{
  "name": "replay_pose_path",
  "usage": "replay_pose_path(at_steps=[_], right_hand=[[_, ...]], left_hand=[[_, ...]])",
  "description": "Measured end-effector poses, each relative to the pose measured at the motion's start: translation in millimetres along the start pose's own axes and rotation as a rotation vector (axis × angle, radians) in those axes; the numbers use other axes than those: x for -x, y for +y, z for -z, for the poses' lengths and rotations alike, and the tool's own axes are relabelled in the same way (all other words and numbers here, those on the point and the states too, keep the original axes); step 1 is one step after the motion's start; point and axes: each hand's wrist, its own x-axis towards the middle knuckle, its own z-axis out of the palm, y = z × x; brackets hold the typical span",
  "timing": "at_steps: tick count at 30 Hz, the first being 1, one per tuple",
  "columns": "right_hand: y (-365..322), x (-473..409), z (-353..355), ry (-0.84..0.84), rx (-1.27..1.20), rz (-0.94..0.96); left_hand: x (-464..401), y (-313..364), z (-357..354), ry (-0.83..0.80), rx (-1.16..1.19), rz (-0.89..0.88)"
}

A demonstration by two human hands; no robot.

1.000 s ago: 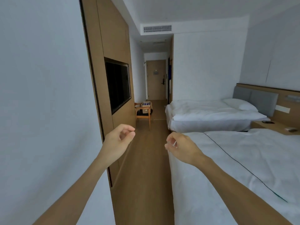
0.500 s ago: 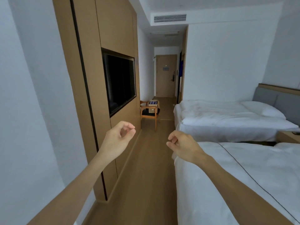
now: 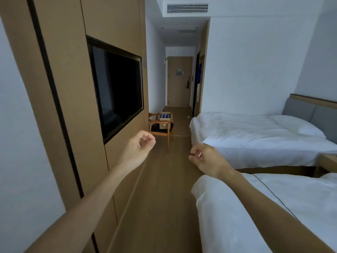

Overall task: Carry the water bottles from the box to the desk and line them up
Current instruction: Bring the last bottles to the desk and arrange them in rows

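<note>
— Standing in a hotel room, what do you have in front of you?

— Both my bare arms reach forward over a wooden floor (image 3: 164, 198). My left hand (image 3: 139, 146) floats near a wood wall panel (image 3: 73, 106); its fingers hang loosely curled and hold nothing. My right hand (image 3: 206, 157) is just above the corner of the nearest bed (image 3: 273, 207), fingers also loosely curled, also holding nothing. The two hands are apart, with the floor showing between them.

— Where are the water bottles?

— Well ahead of me, down the room. A cardboard box (image 3: 165, 122) sits on the seat of a wooden chair (image 3: 160, 131) that stands against the left wall, past a dark television (image 3: 116, 86) set into the panel. The box is open at the top, and a row of blue-capped water bottles (image 3: 165, 116) shows inside it. They are too small to count with certainty.

— And to the right?

— Two beds with white covers. The second bed (image 3: 255, 137) lies farther off, with a pillow (image 3: 295, 125) against a grey headboard (image 3: 310, 112). Beyond the chair a narrow hall ends in a closed door (image 3: 179, 81). A vent (image 3: 187, 8) sits high in the ceiling drop.
</note>
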Motion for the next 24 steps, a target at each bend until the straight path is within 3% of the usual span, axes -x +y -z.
replay_pose_path(at_steps=[10,24], right_hand=[[106.9,-179.4,-45.9,0.019,-0.003,-0.017],[259.8,-457.0,-79.6,-0.021,-0.034,0.044]], left_hand=[[-173.4,-93.9,-80.2,-0.03,0.017,0.011],[-417.0,-171.2,-194.0,0.011,-0.017,0.083]])
